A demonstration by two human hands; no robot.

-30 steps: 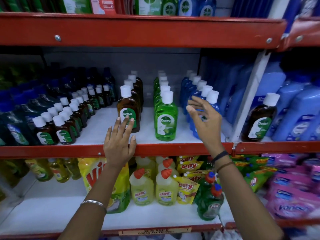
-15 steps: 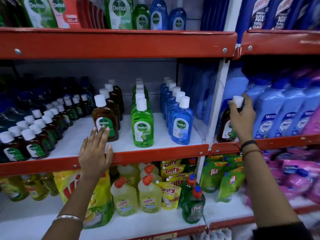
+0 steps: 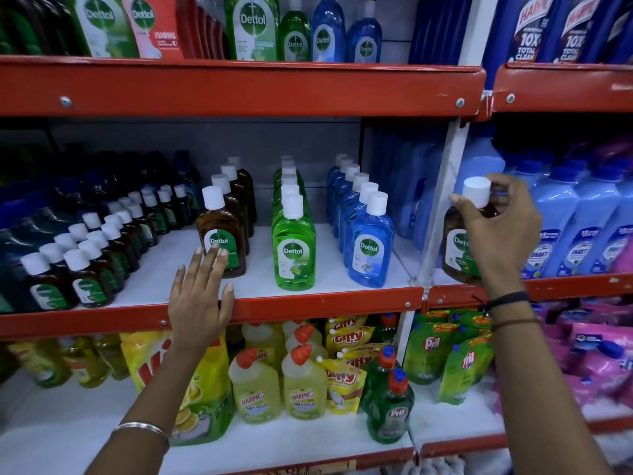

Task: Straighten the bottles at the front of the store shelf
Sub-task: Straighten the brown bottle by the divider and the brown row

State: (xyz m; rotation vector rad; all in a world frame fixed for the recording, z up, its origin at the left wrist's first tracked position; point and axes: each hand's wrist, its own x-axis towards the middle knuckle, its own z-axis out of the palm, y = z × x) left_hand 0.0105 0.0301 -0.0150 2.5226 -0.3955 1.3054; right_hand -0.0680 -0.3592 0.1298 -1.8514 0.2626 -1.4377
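Red-edged store shelving (image 3: 325, 303) carries rows of bottles, the left hand (image 3: 200, 296) lying flat with fingers spread on its front lip, the right hand (image 3: 498, 231) clamped around a brown bottle (image 3: 455, 248) (white-capped) just past the white upright (image 3: 442, 207).

On the lower shelf stood yellow Harpic bottles (image 3: 255, 389), Giffy pouches (image 3: 344, 380) and green Pril bottles (image 3: 388, 406), with a yellow Vim pouch (image 3: 202, 399) to their left. Pink packs (image 3: 599, 358) lay far right. Dettol pouches (image 3: 106, 25) lined the top shelf.
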